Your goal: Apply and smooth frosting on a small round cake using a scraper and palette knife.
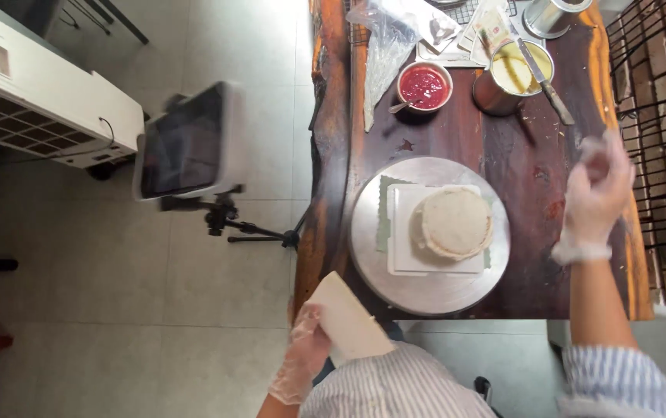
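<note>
A small round pale cake (455,222) sits on a white square board (435,255) on a round metal turntable (426,286). My left hand (304,360), in a clear glove, holds a flat cream-coloured card (348,319) near my chest, off the table's near left corner. My right hand (598,195), gloved and blurred, is raised over the table's right side, to the right of the cake, fingers apart and holding nothing.
On the dark wooden table (519,155) behind the cake stand a bowl of red sauce (423,86) with a spoon, a pot of yellow cream (513,73) with a knife across it, a plastic bag (387,46) and a metal cup (550,15). A tablet on a tripod (186,143) stands on the floor at left.
</note>
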